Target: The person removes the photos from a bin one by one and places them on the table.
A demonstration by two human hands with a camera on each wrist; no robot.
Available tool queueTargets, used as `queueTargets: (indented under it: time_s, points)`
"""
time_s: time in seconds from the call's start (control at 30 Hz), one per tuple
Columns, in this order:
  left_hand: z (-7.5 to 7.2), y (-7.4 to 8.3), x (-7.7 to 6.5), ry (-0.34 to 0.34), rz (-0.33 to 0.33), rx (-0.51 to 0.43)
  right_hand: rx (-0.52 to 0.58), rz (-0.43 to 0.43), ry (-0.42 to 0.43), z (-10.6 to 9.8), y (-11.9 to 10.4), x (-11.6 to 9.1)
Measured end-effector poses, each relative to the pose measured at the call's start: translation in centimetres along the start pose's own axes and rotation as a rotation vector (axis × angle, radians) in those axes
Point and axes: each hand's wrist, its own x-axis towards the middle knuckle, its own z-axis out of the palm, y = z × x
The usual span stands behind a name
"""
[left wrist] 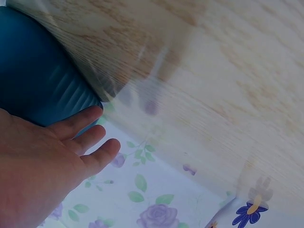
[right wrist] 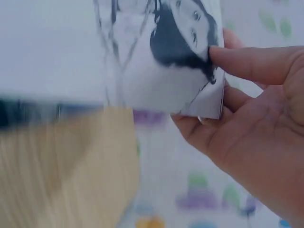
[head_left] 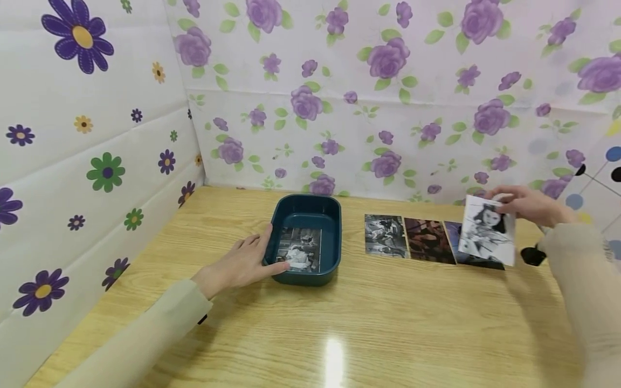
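Note:
My right hand (head_left: 529, 205) pinches a black-and-white photo card (head_left: 487, 229) by its upper edge, thumb on the picture side and fingers behind. The card is tilted up over the rightmost of three cards lying in a row. In the right wrist view the thumb (right wrist: 256, 64) presses near the pictured head. My left hand (head_left: 245, 261) rests against the left side of a dark teal plastic tub (head_left: 335, 237), fingers straight along the wall and thumb over the near rim. Inside the tub lies another black-and-white card (head_left: 301, 250). The left wrist view shows fingertips (left wrist: 97, 114) at the tub's ribbed outside.
Right of the tub lie a black-and-white card (head_left: 386, 236), a brownish card (head_left: 429, 241) and a bluish card (head_left: 477, 261), partly covered. They stand on a wooden table (head_left: 388, 328). Flowered cloth (head_left: 359, 64) walls the back and left side.

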Motion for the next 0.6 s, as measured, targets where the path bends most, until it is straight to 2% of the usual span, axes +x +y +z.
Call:
queueTargets:
  time_s: [0.1, 0.23, 0.37, 0.6]
  points:
    - [0.0, -0.2, -0.2, 0.010, -0.001, -0.007, -0.102, 0.024, 0.033, -1.5, 1.2, -1.5]
    - [0.0, -0.6, -0.4, 0.022, -0.002, -0.013, -0.199, 0.073, 0.075, -2.3, 1.6, -2.0]
    - [0.1, -0.7, -0.4, 0.027, 0.010, -0.025, -0.269, 0.113, 0.128, -1.7, 2.3, -1.9]
    - [0.2, -0.4, -0.1, 0.013, 0.012, -0.009, -0.413, 0.124, 0.242, 0.3, 5.2, -1.4]
